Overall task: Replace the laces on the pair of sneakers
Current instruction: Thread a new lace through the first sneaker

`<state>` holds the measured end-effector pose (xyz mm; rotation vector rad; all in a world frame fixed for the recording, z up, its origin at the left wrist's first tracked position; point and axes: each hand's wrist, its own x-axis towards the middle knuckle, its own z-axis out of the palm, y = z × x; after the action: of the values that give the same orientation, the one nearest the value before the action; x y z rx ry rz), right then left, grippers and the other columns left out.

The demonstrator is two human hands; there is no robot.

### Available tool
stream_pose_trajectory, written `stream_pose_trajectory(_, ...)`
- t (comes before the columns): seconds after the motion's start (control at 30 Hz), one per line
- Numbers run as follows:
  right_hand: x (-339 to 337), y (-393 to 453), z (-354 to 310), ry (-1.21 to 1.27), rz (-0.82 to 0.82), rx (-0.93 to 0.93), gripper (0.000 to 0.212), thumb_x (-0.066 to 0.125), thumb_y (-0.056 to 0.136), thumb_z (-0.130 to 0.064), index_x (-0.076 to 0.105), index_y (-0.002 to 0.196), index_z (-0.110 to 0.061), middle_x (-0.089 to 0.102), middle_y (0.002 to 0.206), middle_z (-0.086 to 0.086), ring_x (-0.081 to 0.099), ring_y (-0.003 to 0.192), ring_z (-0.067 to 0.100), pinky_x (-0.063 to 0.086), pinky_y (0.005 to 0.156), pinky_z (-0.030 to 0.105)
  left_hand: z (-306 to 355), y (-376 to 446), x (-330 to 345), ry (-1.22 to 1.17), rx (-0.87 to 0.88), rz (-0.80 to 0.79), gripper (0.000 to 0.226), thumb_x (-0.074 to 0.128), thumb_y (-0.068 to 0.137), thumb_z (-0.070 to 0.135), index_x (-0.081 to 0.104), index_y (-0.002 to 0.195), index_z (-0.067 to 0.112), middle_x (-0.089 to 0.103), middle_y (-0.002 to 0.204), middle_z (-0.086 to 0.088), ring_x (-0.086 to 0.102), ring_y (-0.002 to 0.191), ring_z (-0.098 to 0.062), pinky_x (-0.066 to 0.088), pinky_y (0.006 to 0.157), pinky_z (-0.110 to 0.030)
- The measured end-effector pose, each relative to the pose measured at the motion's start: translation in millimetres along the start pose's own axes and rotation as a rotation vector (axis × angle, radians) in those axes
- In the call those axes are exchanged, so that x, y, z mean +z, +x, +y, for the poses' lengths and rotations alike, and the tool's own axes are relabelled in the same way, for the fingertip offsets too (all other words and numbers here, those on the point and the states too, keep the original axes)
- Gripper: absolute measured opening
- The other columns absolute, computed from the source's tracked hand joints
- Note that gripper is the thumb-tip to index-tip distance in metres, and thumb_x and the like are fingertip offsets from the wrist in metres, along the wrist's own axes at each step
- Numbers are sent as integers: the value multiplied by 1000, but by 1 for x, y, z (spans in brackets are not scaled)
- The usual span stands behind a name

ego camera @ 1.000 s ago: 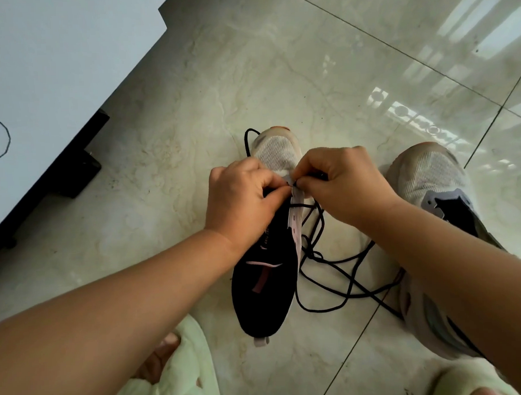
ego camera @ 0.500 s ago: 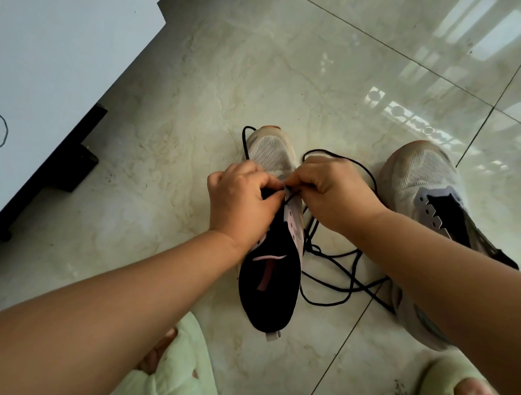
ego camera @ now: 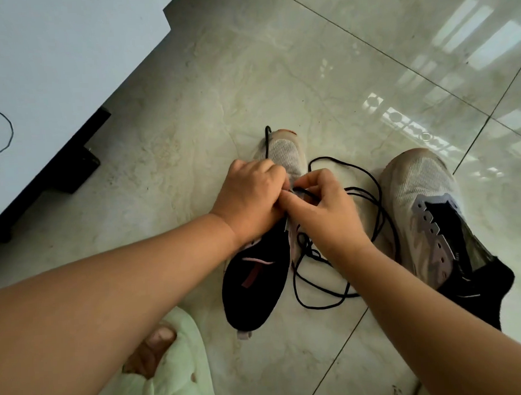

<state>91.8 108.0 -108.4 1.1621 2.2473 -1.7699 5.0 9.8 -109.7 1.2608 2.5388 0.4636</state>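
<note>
Two sneakers on the tile floor (ego camera: 191, 117). Left hand (ego camera: 250, 194) curls over the middle sneaker (ego camera: 256, 286); right hand (ego camera: 327, 212) pinches the single black lace (ego camera: 377, 190) at its eyelets, loose coils between the shoes. Unlaced second sneaker (ego camera: 425, 209) right. Green slipper (ego camera: 177, 374) bottom left, white cabinet (ego camera: 42, 72) top-left corner.

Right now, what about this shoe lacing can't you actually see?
Head view only:
- The eyelets being threaded on the near shoe: covered by the left hand and right hand.
- The black lace tip: hidden in the fingers.
- The far shoe heel: behind the right forearm.
</note>
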Motion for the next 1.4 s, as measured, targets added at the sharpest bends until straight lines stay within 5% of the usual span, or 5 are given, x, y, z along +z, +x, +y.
stream_pose_trajectory(0.23, 4, -2, -2, 66, 86, 107, 30, 69, 77, -37, 49, 95, -25, 61, 78, -4, 57, 62, 2, 48, 55, 20, -7, 9, -15, -9, 88, -188, 10, 51, 85, 17, 50, 91, 9, 53, 96, -9, 52, 86, -26, 35, 72, -28)
stream_pose_trajectory(0.53, 16, -16, -6, -222, 272, -238, 25, 55, 83, -11, 57, 104, -23, 56, 98, -8, 51, 88, 15, 43, 78, 38, -21, -25, -58, -381, -32, -190, 14, 55, 79, 17, 46, 69, 23, 49, 63, 12, 47, 58, -2, 37, 53, -11)
stream_pose_trajectory(0.67, 14, -15, -11, -261, 79, -523, 18, 65, 82, -9, 73, 95, -19, 64, 91, -14, 43, 90, 9, 38, 84, 31, -23, -35, -56, -487, -135, -73, 13, 61, 81, 18, 54, 72, 23, 54, 64, 16, 50, 58, 2, 38, 53, -8)
stream_pose_trajectory(0.9, -7, -13, -16, 345, -111, -187, 19, 61, 87, -6, 70, 94, -20, 72, 73, -1, 67, 70, 8, 48, 64, 13, -12, -37, -30, -373, -171, -258, 35, 66, 70, 31, 63, 103, 39, 40, 91, 15, 48, 76, 0, 41, 65, -18)
stream_pose_trajectory(1.4, -14, -12, -12, 295, -195, -151, 20, 54, 92, -10, 67, 97, -26, 64, 70, -2, 55, 60, 9, 50, 65, 19, -4, -25, -32, -40, 150, -234, 11, 59, 85, 25, 68, 90, 22, 51, 97, 4, 45, 93, -14, 37, 82, -32)
